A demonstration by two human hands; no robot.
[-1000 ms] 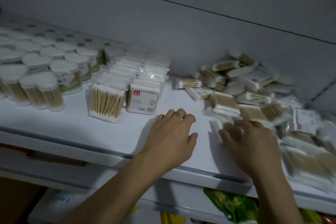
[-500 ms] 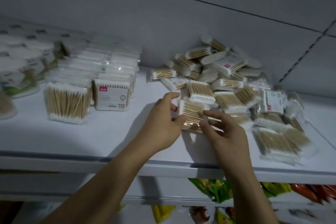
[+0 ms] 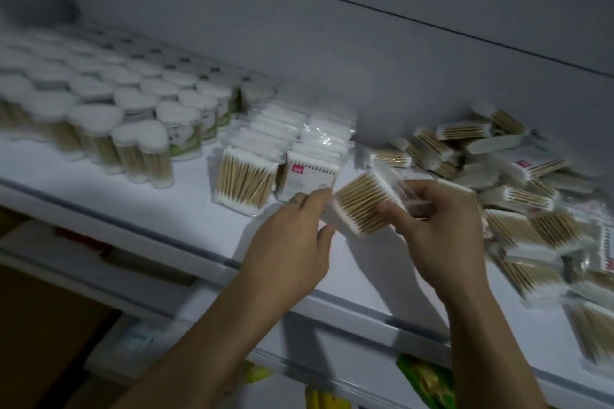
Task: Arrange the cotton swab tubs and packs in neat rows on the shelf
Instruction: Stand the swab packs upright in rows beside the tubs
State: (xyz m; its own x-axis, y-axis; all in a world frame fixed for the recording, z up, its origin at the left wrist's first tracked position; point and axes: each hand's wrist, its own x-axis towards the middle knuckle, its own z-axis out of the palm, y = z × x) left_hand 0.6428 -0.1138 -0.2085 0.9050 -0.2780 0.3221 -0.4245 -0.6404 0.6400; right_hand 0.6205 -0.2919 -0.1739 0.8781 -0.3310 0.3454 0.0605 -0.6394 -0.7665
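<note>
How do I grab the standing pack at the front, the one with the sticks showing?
Probably from above and the front. Pinch the front pack near its top edge, with your thumb on the flat front face and your fingertips slid in behind. It stands upright, more packs crowd its back, and the red-label pack sits close on its right, so the top looks freest.

Readable text: none; every print is too blurred or too small.
Front pack [image 3: 307,176] of the right-hand upright row: white card face with a small red tag at its upper left, characters illegible.
Tubs [image 3: 186,139]: green-and-white labels on the nearest ones, wording illegible.
Pile pack [image 3: 531,164]: small red tag, illegible.
Held pack [image 3: 362,206]: no legible print.
</note>
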